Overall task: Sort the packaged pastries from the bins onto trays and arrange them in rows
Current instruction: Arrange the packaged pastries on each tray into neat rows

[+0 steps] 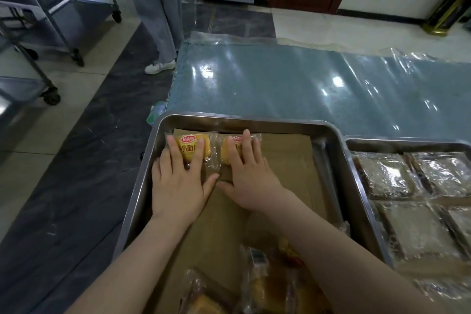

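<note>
On the steel tray (328,135), up at twelve o'clock along its far rim, two yellow wrapped buns lie side by side: the left hand (178,181) rests flat with spread fingers on the left bun (193,144), and the right hand (251,176) lies flat on the right bun (225,153), neither clenched nor gripping. These look light and soft inside slick, crinkly film, so pressing hard would likely squash them. Better to nudge them by the wrapper edges or lift with fingertips at the sealed ends.
</note>
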`<state>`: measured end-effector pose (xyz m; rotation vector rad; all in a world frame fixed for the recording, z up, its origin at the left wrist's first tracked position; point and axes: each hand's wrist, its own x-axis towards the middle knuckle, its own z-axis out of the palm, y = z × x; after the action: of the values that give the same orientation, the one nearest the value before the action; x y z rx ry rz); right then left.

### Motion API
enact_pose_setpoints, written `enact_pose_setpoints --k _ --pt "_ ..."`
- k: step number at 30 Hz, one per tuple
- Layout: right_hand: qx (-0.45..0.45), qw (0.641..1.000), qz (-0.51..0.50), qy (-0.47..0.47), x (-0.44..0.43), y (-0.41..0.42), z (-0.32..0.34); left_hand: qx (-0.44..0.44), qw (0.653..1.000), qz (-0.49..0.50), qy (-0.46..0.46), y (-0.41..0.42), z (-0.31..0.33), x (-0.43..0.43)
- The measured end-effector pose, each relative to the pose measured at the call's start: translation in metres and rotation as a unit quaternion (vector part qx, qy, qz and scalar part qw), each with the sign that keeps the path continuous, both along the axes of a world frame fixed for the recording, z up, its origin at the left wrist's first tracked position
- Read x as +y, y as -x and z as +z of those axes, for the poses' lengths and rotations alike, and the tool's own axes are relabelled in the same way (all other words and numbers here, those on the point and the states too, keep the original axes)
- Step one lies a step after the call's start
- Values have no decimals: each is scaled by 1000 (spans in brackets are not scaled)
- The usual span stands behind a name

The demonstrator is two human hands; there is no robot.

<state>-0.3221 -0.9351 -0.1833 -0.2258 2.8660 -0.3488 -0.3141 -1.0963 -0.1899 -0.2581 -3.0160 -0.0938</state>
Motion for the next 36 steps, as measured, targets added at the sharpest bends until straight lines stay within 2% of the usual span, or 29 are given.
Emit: enact_pose_setpoints --k 2,4,7,18,23,27,29,31,33,36 --pt "12 1000 -12 -24 -4 0 3 24 998 -55 -18 -2 -2 2" --pt "47 997 -18 -60 -6 -4 6 11 995 -104 -7 -3 -5 4" --pt "89 993 -1 -83 -7 -13 10 -18 995 -102 1 -1 -9 3" --pt "-13 999 39 13 11 -13 22 -52 994 -95 0 1 -9 7" --pt "47 993 -69 89 47 -41 61 -55 994 -95 -7 -5 -5 9" --pt "-44 982 -159 95 102 -93 76 -43 990 -127 -51 -12 2 15" --pt "-70 980 -172 75 117 -116 77 -44 985 -142 -88 -16 3 19" --pt "-95 975 -176 95 120 -130 75 -40 983 -141 -113 -18 3 22" --pt "-113 972 -172 110 115 -135 73 -45 982 -140 -116 -18 2 23" --pt "-86 980 -157 91 105 -129 69 -56 980 -165 -92 -18 -1 21"
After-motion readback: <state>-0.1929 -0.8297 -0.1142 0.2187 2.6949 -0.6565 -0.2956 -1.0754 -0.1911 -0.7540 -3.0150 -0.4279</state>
